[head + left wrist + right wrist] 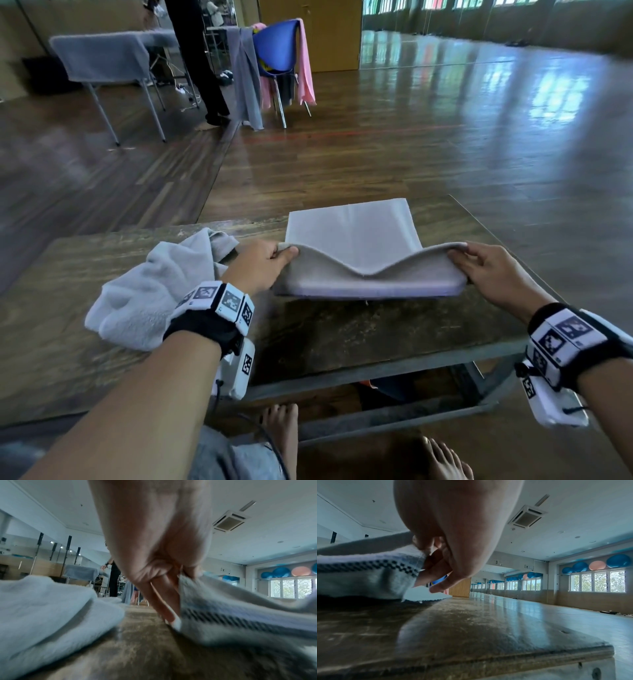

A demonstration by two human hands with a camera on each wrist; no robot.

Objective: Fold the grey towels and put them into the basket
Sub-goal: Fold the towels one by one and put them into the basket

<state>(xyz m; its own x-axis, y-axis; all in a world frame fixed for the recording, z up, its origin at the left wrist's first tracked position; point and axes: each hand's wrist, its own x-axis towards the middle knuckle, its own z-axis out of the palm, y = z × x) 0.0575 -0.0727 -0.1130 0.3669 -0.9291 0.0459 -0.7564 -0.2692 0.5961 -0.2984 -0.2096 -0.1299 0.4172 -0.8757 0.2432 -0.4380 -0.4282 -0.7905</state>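
A grey towel [352, 233] lies half folded on the wooden table [342, 332], its near edge lifted off the top and sagging in the middle. My left hand [263, 263] pinches the lifted left corner, thumb on top. At the right corner my right hand [486, 267] grips the towel the same way. In the left wrist view my left hand [164, 574] holds the towel [231, 609] by its patterned border. The right wrist view shows my right hand [436, 563] pinching the towel [368, 572]. A second, crumpled grey towel [150, 291] lies on the table to the left. No basket is in view.
The table's right edge [496, 240] runs close to my right hand. Beyond the table is wooden floor, a blue chair [277, 51] draped with grey and pink cloths, another table [102, 58] covered with a grey towel, and a standing person [202, 61].
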